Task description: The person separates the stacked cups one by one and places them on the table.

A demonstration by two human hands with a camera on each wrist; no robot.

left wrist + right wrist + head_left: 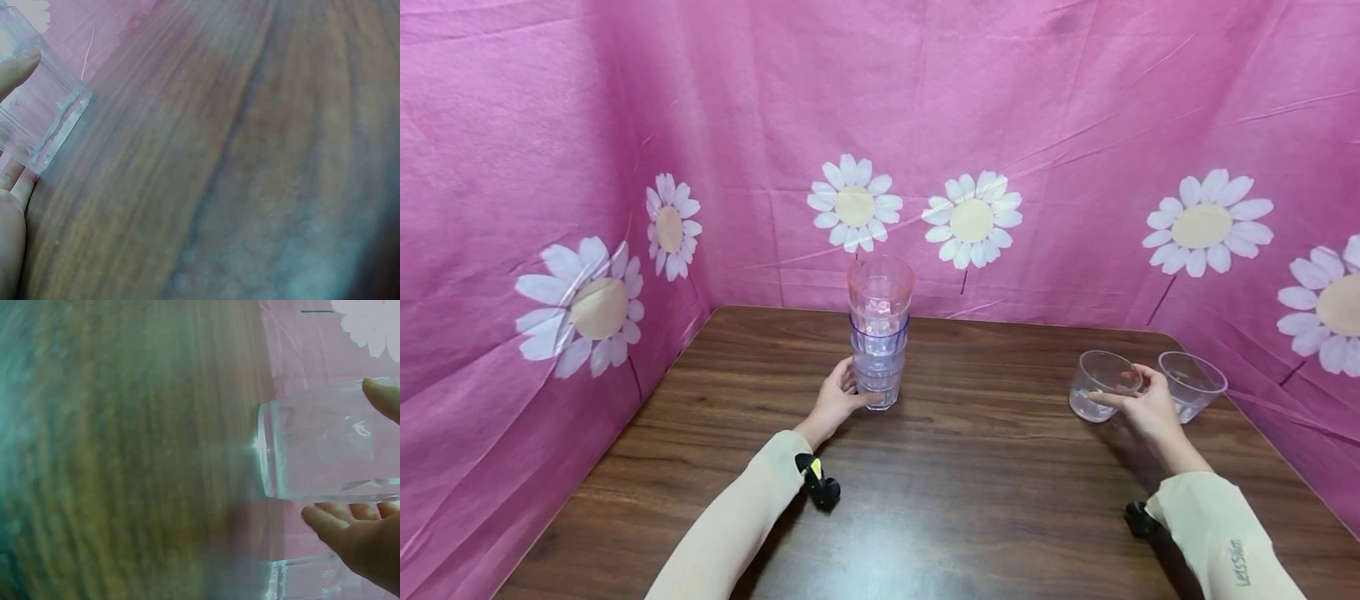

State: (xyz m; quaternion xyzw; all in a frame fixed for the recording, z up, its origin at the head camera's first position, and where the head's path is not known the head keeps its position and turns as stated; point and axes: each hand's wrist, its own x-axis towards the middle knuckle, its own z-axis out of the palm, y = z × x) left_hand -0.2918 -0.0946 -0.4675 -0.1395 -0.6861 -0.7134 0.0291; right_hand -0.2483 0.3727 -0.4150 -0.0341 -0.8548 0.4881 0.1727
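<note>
The left hand [837, 402] holds the bottom of the tall cup stack [880, 332] mid-table. The right hand [1144, 406] wraps one loose cup [1101, 385]; another cup [1191, 384] waits beside it. Two left, I think.

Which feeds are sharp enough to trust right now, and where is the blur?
Head view: sharp, evenly lit, soft shadows under both arms. Left wrist view: table smeared, stack of cups hazy. Right wrist view: wood blurred, clear cup readable, small glint on its base.
</note>
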